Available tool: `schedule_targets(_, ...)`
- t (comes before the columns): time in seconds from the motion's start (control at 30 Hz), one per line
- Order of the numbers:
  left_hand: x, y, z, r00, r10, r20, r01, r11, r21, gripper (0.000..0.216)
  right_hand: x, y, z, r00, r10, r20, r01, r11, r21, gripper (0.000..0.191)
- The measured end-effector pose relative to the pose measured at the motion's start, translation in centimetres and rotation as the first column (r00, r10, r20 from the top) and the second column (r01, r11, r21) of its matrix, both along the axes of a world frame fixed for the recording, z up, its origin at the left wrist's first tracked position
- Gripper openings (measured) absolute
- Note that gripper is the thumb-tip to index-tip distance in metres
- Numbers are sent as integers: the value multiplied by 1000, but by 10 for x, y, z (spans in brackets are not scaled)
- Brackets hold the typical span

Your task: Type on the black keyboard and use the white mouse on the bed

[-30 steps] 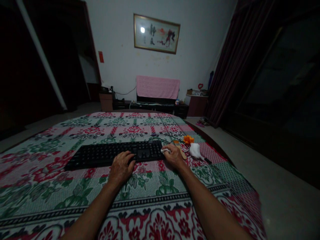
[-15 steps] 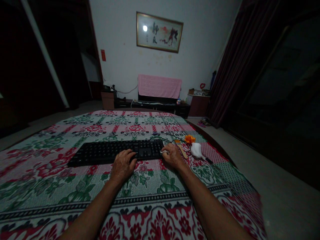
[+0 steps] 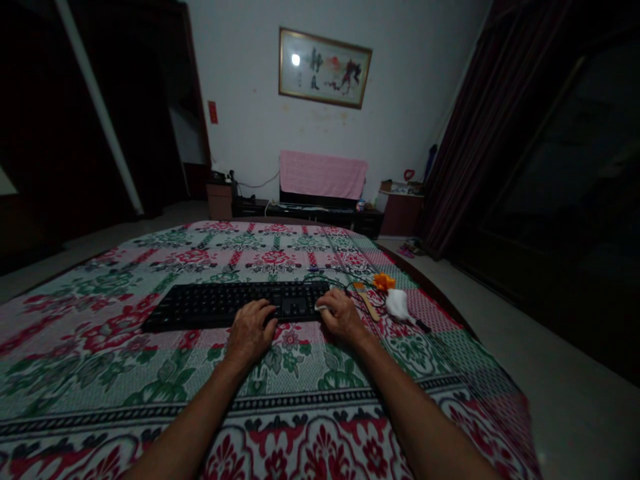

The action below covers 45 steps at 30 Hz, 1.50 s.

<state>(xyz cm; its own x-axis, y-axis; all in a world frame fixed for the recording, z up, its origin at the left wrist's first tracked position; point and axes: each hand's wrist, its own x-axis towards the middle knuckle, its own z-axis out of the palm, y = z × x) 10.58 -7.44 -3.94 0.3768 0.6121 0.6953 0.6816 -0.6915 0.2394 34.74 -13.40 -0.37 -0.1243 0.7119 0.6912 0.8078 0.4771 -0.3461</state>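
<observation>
A black keyboard [image 3: 220, 305] lies flat on the patterned tablecloth in front of me. My left hand [image 3: 251, 327] rests on its front edge near the middle, fingers stretched over the keys and thumb held apart. At the keyboard's right end, my right hand [image 3: 343, 317] is closed, pinching a small white piece [image 3: 323, 308], soft-looking like tissue or cloth, against the keys. Most of that piece is hidden by the fingers. Right of this hand lies a flat brush [image 3: 370, 307] with a pale wooden handle and orange bristles.
Farther right are a crumpled orange thing [image 3: 384, 281] and a white rounded thing [image 3: 397, 304] with a black end. A thin dark cable [image 3: 345, 272] and a pen-like stick [image 3: 316, 269] lie behind the keyboard. The flowered tablecloth [image 3: 200, 400] covers the table.
My right hand has shifted slightly left along the keyboard's right end with the white piece. The left hand stays on the keyboard. The whole view has shifted a little.
</observation>
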Motion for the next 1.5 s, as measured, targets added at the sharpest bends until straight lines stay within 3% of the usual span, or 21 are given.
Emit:
schedule_targets(0.1, 0, -1, 1, 1000, 0, 3, 0, 1000, -5, 26, -7, 1, -1, 997, 42, 70, -41, 999, -14, 28)
schedule_targets(0.23, 0, -1, 0, 1000, 4, 6, -4, 1000, -1, 26, -7, 2, -3, 996, -17, 84, 21, 999, -48, 21)
schedule_targets(0.4, 0, 1, -2, 1000, 1, 6, -1, 1000, 12, 25, -3, -1, 0, 991, -131, 15, 132, 989, -71, 19)
schedule_targets(0.63, 0, -9, 13, 1000, -1, 1, 1, 998, 60, 25, -16, -5, 6, 990, -86, -114, 81, 996, -45, 23)
schedule_targets(0.8, 6, -22, 27, 989, -146, -10, 146, 980, 135, 30, -37, -7, 7, 985, 42, -166, -66, 988, -142, 23)
schedule_targets(0.93, 13, -26, 24, 963, -269, -13, 268, 954, 132, 28, -48, -10, 5, 977, 71, -202, -113, 972, -204, 19)
schedule_targets(1.13, 13, -21, 18, 946, -268, 179, 273, 962, 2, 19, -60, -15, 8, 967, 163, -194, -216, 932, -291, 28)
schedule_targets(1.27, 11, -20, 23, 927, -181, 328, 238, 960, -145, 19, -68, -15, 9, 957, 152, -246, -224, 928, -299, 24)
schedule_targets(1.5, 19, -19, 19, 871, -284, 402, 422, 850, -315, 32, -56, -2, 5, 912, -26, -409, -107, 949, -297, 18)
